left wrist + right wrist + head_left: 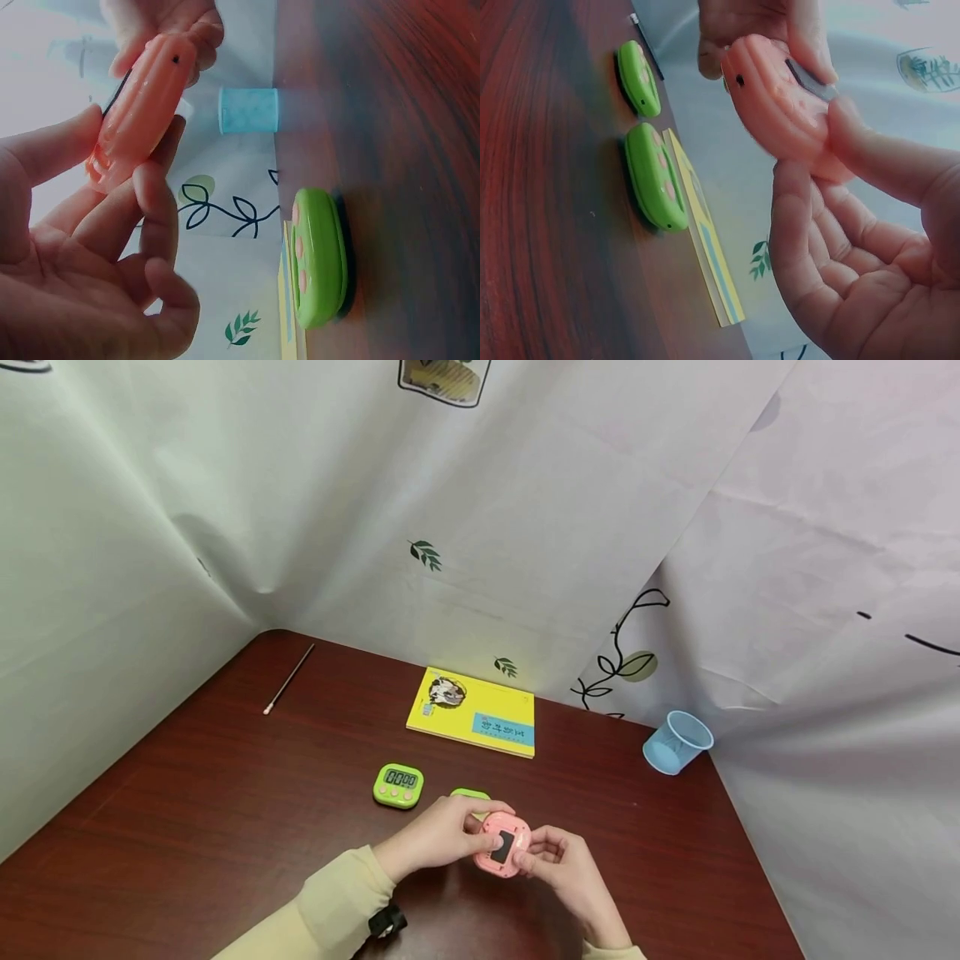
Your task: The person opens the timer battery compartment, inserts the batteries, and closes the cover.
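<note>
1. Both hands hold the pink timer [502, 843] up off the table [225, 827], nearest to me. Left hand [435, 839] pinches it, thumb on the screen face, fingers behind. Right hand [558, 860] grips the other end, thumb on the edge, fingers curled under.
2. Wrist views agree: left hand [97, 247] has the pink timer [139, 112] between thumb and fingers; right hand [855, 255] cradles the pink timer [780, 105], thumb on top.
3. My read of the step: handling or turning the timer in the air, maybe working its back or buttons. Can't tell which button, if any, is pressed.
4. Next move, as I judge it, calls for a steady two-hand grip and one free thumb to press or pry; a slip would drop it onto the green one below.
5. Just behind the pink timer: a green timer [470, 795], mostly hidden by the left hand. Left of that, another green timer [398, 785], face up, digits showing.
6. Farther back from the pink timer: yellow book [472, 712], flat.
7. Right of the book: blue mesh cup [677, 742], tipped on its side by the wall.
8. Far left of the book: thin stick [288, 678], white tip.
9. Surface: dark red-brown wood table. Room: white cloth [525, 527] with leaf prints hung on three sides.
</note>
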Available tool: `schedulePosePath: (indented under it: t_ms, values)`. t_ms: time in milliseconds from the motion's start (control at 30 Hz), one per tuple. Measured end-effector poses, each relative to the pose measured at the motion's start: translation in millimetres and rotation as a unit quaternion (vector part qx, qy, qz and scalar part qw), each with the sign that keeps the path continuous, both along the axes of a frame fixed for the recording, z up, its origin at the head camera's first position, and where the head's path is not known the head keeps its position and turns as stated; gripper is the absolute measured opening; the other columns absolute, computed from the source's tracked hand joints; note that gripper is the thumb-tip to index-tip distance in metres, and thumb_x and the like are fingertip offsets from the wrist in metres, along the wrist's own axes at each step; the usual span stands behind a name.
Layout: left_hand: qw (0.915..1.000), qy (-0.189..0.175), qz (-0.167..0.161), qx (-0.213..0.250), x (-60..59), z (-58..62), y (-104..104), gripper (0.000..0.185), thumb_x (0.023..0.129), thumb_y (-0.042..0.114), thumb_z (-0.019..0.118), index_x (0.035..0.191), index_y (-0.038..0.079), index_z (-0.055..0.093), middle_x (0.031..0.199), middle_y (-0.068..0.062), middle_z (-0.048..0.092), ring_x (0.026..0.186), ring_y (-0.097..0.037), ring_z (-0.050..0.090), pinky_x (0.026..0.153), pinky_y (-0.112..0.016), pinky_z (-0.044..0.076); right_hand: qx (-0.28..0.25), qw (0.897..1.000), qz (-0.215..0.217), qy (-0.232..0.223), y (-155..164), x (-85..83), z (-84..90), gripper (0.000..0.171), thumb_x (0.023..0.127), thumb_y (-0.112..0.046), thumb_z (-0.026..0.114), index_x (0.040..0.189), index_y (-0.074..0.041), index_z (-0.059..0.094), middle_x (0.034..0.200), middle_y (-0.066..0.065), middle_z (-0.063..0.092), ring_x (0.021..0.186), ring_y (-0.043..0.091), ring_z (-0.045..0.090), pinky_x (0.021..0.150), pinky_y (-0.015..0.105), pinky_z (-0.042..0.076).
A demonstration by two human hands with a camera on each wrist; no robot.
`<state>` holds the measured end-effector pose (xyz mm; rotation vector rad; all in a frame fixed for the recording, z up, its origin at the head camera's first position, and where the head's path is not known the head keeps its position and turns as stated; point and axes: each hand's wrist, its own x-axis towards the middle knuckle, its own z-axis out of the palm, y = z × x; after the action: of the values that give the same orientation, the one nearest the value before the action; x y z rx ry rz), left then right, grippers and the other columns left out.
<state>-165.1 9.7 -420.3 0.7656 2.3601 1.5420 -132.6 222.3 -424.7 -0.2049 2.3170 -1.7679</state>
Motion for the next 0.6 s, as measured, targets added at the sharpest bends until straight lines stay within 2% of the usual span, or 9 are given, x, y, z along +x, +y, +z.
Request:
schedulePosePath:
  t_ms: [100,167,267,333,433,533,600]
  values:
    - [0.9980,0.042,0.026,-0.040,-0.3,-2.2,2.0,0.035,0.083,0.022,0.074,0.117,0.018,0.068,0.087,0.006,0.069,0.071,-0.001,0.063,0.063,-0.023,0.046,0.007,1.000,-0.024,0.007,-0.9,-0.4,-1.8,0.030,0.080,-0.003,0.073,0.099,0.017,0.060,0.078,0.009,0.064,0.064,0.008,0.060,0.063,0.023,0.051]
    - [0.9925,0.083,0.049,-0.075,-0.2,-3.6,2.4,0.037,0.081,0.029,0.075,0.116,0.018,0.069,0.076,0.010,0.069,0.067,0.003,0.061,0.069,-0.026,0.043,0.009,0.999,-0.042,0.013,-2.1,-0.3,-2.3,0.028,0.080,-0.002,0.073,0.098,0.016,0.061,0.077,0.009,0.064,0.064,0.008,0.060,0.062,0.023,0.051]
    - [0.9773,0.150,0.083,-0.124,-0.2,-6.9,2.8,0.035,0.080,0.040,0.074,0.109,0.020,0.072,0.064,0.015,0.065,0.060,0.006,0.057,0.072,-0.032,0.037,0.016,0.997,-0.064,0.029,-5.0,0.6,-2.1,0.024,0.079,-0.002,0.074,0.095,0.012,0.064,0.076,0.008,0.064,0.063,0.008,0.060,0.061,0.022,0.050]
    - [0.9675,0.184,0.101,-0.141,-0.2,-8.4,2.9,0.032,0.080,0.046,0.071,0.101,0.021,0.074,0.062,0.017,0.063,0.058,0.007,0.055,0.072,-0.033,0.035,0.030,0.996,-0.073,0.047,-7.1,1.4,-2.0,0.022,0.078,-0.005,0.076,0.092,0.008,0.066,0.076,0.008,0.065,0.064,0.008,0.060,0.061,0.022,0.050]
    - [0.9610,0.202,0.113,-0.151,-0.1,-9.6,2.8,0.030,0.082,0.051,0.066,0.091,0.024,0.074,0.055,0.018,0.055,0.052,0.007,0.049,0.069,-0.031,0.034,0.067,0.990,-0.088,0.084,-10.3,3.3,-1.4,0.019,0.075,-0.011,0.080,0.087,-0.001,0.068,0.074,0.004,0.064,0.061,0.008,0.057,0.058,0.022,0.048]
    - [0.9618,0.197,0.114,-0.152,0.6,-9.2,2.5,0.032,0.083,0.056,0.063,0.082,0.026,0.071,0.047,0.018,0.046,0.046,0.004,0.041,0.067,-0.030,0.032,0.106,0.979,-0.106,0.136,-12.4,5.2,-1.8,0.018,0.072,-0.012,0.082,0.083,-0.011,0.068,0.072,-0.001,0.061,0.060,0.009,0.054,0.055,0.022,0.046]
    - [0.9633,0.194,0.113,-0.147,1.2,-8.4,2.3,0.034,0.083,0.059,0.061,0.079,0.026,0.069,0.046,0.018,0.042,0.045,0.003,0.039,0.067,-0.029,0.031,0.131,0.968,-0.113,0.179,-13.5,6.6,-2.3,0.020,0.070,-0.010,0.083,0.081,-0.017,0.067,0.073,-0.005,0.058,0.061,0.008,0.053,0.055,0.022,0.046]
